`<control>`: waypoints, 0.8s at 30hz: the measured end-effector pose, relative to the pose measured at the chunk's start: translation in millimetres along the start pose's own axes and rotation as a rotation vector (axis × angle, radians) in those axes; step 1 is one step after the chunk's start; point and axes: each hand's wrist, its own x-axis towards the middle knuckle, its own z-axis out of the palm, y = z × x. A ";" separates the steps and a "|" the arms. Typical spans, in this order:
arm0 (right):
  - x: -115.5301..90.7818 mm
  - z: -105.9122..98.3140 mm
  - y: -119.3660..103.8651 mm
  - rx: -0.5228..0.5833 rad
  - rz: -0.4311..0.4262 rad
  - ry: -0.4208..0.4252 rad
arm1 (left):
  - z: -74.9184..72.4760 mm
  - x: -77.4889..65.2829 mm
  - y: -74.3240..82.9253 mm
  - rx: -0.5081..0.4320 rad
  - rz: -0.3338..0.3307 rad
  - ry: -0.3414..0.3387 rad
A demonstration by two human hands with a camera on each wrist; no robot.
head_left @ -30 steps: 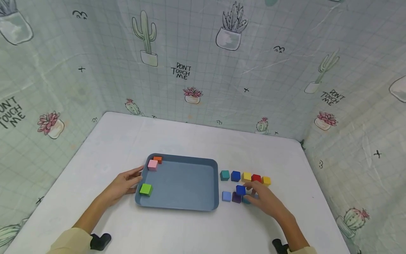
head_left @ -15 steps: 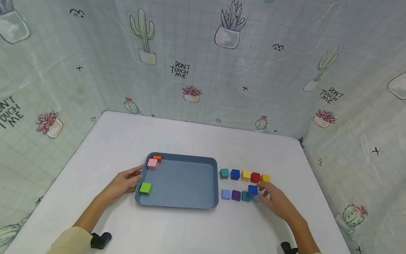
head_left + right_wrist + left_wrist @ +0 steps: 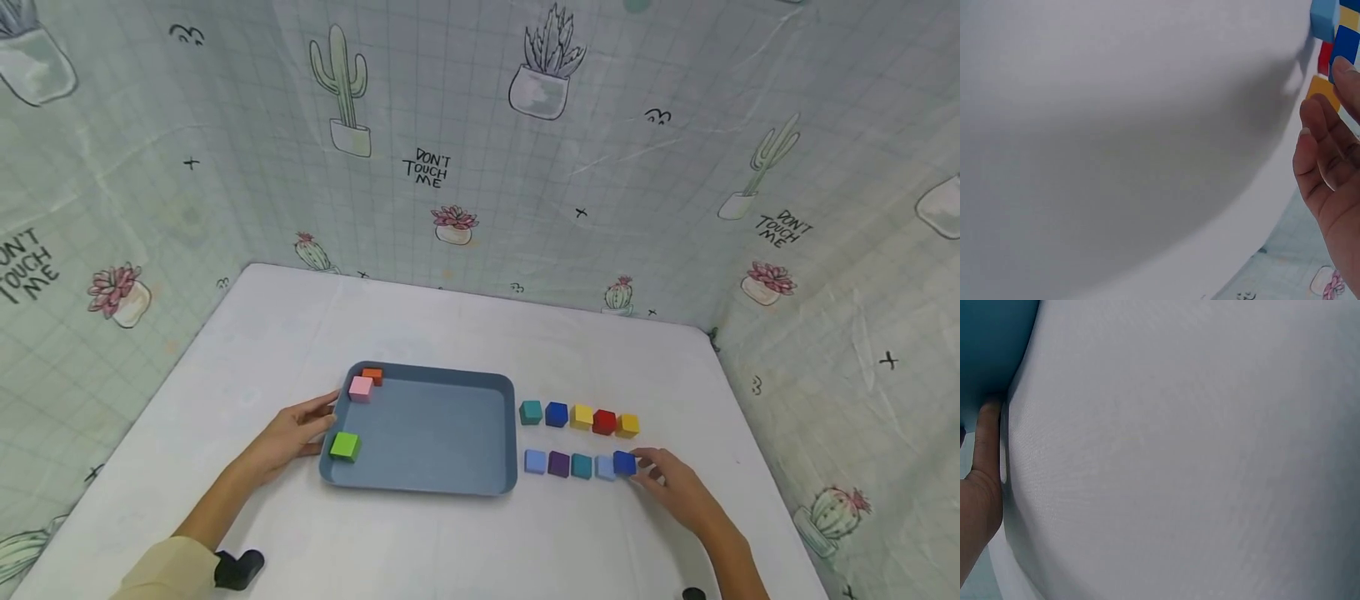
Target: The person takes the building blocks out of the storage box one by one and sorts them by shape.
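At the right end of the near row of blocks, my right hand (image 3: pixel 669 485) pinches a dark blue block (image 3: pixel 625 463) between thumb and fingers. The right wrist view also has this blue block (image 3: pixel 1344 50) at the thumb tip. Beside it in the row is a light blue block (image 3: pixel 604 467). My left hand (image 3: pixel 291 440) touches the left side of a grey-blue tray (image 3: pixel 427 487), its fingers fairly straight against the wall. In the left wrist view, a straight finger (image 3: pixel 986 440) meets the tray's side (image 3: pixel 997 344). Inside the tray sit an orange block (image 3: pixel 372 376), a pink block (image 3: pixel 361 389) and a green block (image 3: pixel 346 447).
Right of the tray, the far row has a teal block (image 3: pixel 531 412), a blue block (image 3: pixel 557 414), two yellow blocks and a red block (image 3: pixel 604 422). The near row includes a purple block (image 3: pixel 558 463). A patterned cloth (image 3: pixel 480 167) surrounds the white table (image 3: pixel 420 542).
My right hand has carried the dark blue block rightward over the near row and lowered it to that row's right end. The left hand stays at the tray.
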 end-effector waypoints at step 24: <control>3.1 21.8 18.2 0.028 0.103 -0.051 | 2.0 -0.5 -8.0 0.017 -0.017 0.005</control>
